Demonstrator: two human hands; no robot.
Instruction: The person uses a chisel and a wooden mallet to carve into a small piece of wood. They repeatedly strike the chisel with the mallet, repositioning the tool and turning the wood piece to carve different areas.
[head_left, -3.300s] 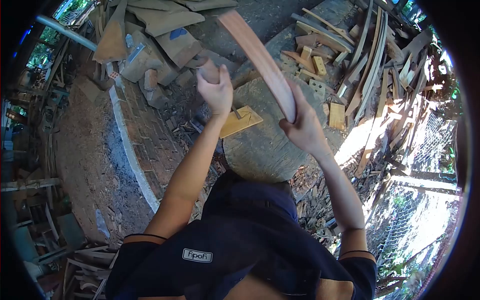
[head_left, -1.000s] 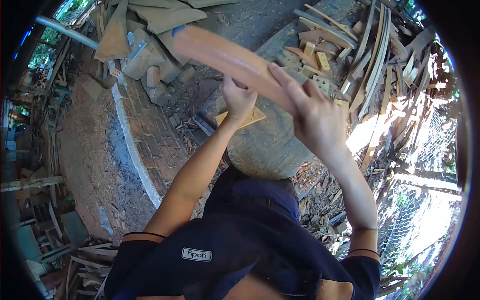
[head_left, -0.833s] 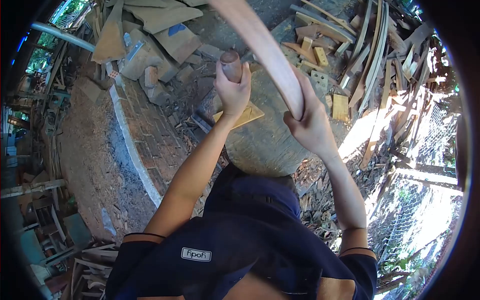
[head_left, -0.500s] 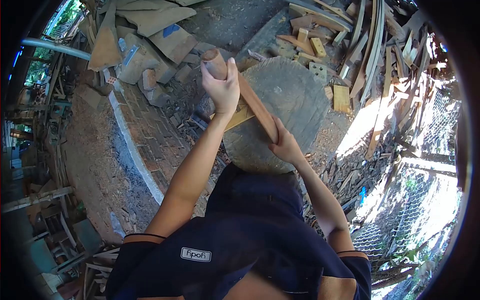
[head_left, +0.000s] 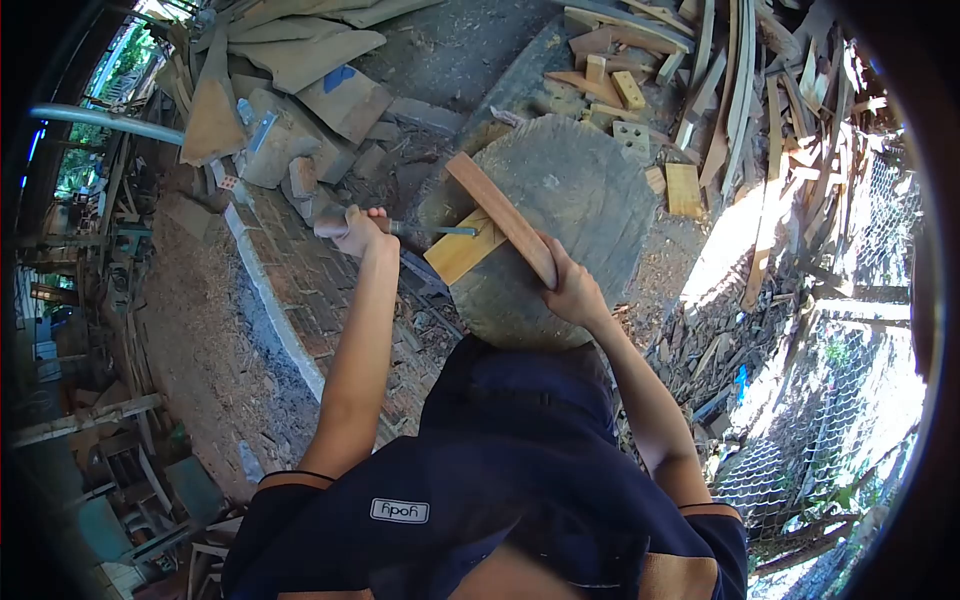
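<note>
On the stump (head_left: 590, 190), the right hand (head_left: 568, 290) is clamped on the curved wooden strip (head_left: 500, 215), which runs toward 11 o'clock. At its 9 o'clock, the left hand (head_left: 352, 230) grips a chisel (head_left: 440, 230) beside a yellow board (head_left: 458, 255).

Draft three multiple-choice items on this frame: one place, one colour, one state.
1. The long reddish-brown wooden slat lies: A over the round grey wood stump; B on the person's lap; C raised overhead.
2. The flat wooden board under the slat is: A blue; B pale yellow; C black.
3. The left hand is: A open, empty; B shut on a wooden-handled metal tool; C flat on the stump.
Answers: A, right hand holds it there; B, yellow shows beside the slat; B, it wraps the handle.
</note>
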